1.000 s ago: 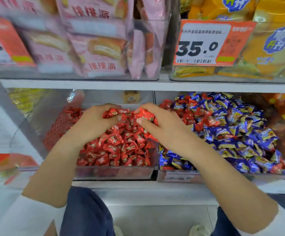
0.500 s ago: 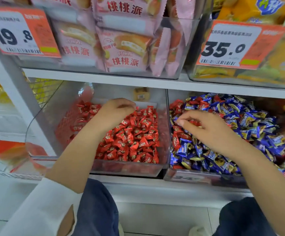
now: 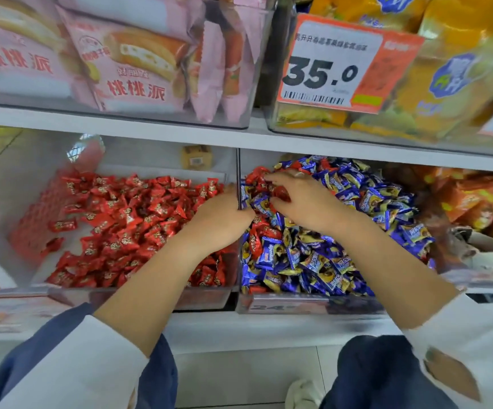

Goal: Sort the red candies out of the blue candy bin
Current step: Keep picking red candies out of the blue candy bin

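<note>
My knees [image 3: 387, 373] in dark blue sit lowest in view, with my white sleeves [image 3: 71, 367] pushed up off both forearms. Past them runs the clear front of the blue bin [image 3: 307, 304], and beside it on my left the red bin [image 3: 139, 299], the two touching along a thin clear divider [image 3: 238, 184].

My left hand [image 3: 221, 219] lies against that divider at the right edge of the red bin, knuckles up, fingers curled down into the red pile [image 3: 127, 219]; I cannot tell whether it holds anything. My right hand [image 3: 301, 199] is over the left back part of the blue bin, fingers bent and pinching at red candies [image 3: 258, 177], one red wrapper showing under my thumb. More red candies lie among the blue candies [image 3: 357, 202] near the divider, and a few lower toward the bin's front left corner.

To the right is a bin of orange packets [image 3: 481, 199]. On the shelf [image 3: 180, 134] above stand pink snack bags [image 3: 133, 69], yellow bags [image 3: 457, 69], and an orange price tag [image 3: 336, 66] reading 35.0.
</note>
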### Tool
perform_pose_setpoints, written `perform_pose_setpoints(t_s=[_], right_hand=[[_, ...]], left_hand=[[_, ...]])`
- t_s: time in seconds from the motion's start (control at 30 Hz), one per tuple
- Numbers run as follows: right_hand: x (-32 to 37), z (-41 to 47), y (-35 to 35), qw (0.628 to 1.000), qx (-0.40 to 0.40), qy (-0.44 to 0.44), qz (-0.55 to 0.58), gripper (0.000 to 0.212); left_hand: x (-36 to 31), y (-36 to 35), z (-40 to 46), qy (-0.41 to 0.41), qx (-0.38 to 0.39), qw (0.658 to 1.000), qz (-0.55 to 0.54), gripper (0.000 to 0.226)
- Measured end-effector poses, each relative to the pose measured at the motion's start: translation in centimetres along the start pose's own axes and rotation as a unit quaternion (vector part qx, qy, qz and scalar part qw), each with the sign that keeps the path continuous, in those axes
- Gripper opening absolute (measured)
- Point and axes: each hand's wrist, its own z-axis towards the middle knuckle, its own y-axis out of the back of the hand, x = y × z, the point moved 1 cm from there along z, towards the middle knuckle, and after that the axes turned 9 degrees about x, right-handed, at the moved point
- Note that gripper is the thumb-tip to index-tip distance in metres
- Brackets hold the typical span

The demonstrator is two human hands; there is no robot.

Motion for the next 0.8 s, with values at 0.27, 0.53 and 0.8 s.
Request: perform_pose_setpoints(t_s=[0.27, 0.53, 0.8], right_hand=[[-0.6, 9.5, -2.3, 0.974, 0.110, -0.072, -0.185, 0.046], [-0.6, 11.0, -3.0, 0.958, 0.215, -0.067, -0.180, 0.032], [-1.3, 4.4, 0.0, 0.982, 0.171, 0.029, -0.080, 0.027]], left_hand=[[0.6, -0.1, 0.7, 0.006, 0.015, 1.000, 0.017, 0.014], [1.7, 0.0, 1.8, 0.005, 0.016, 0.999, 0.036, 0.057], [1.5, 0.1, 1.9, 0.019, 0.017, 0.999, 0.043, 0.050]])
